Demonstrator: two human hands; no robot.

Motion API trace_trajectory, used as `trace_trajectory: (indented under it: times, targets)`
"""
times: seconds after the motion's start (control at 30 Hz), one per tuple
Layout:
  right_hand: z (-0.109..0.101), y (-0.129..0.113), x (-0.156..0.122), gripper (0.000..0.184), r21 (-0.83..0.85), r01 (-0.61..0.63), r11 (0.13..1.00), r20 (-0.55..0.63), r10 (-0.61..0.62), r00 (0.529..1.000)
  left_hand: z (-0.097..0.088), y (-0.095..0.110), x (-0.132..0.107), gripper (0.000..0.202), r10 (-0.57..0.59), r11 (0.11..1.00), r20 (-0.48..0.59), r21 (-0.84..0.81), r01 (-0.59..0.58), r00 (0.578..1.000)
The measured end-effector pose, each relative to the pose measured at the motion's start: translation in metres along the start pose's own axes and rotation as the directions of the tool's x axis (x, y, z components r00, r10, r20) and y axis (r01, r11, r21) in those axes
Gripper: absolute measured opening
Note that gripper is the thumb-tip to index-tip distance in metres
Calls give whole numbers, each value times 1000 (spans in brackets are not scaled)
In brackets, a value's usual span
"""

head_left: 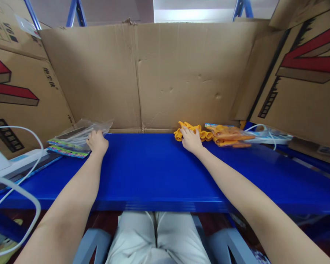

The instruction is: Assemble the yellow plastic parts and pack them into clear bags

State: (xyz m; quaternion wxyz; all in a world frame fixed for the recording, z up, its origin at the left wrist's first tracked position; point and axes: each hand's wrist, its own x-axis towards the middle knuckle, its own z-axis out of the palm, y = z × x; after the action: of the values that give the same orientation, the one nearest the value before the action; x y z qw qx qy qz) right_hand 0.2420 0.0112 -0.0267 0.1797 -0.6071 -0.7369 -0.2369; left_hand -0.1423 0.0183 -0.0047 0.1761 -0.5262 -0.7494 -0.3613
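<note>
Blue surface (154, 168) runs out from the foot of a tall cardboard panel (192, 73), and my left hand (97, 142) rests on the clear bags (77, 138) before the panel's left end, well apart from my right hand (191, 140), which lies over the loose orange pieces (205, 135) below the panel's right half; I cannot tell whether either grips. Closer to the panel's right end lies a filled bag (231, 135). Because the clear bags look slick, I judge several could slide away together if pulled, and a hasty scoop could roll pieces against the panel.
</note>
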Motion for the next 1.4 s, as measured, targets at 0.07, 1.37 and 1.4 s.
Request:
trace_trajectory:
  times: [0.07,1.37,1.4]
  targets:
    - [1,0,0,55,17,20,1000,5,-20,1000,-5,9,-1,33,35,998,-70,-57,-39,997]
    - [3,24,6,26,285,13,959,-14,-10,1000,35,36,-5,30,540,841,534,-364,-400,650]
    - [2,24,5,26,291,20,956,-25,-13,1000,35,37,-5,31,540,841,535,-361,-402,650]
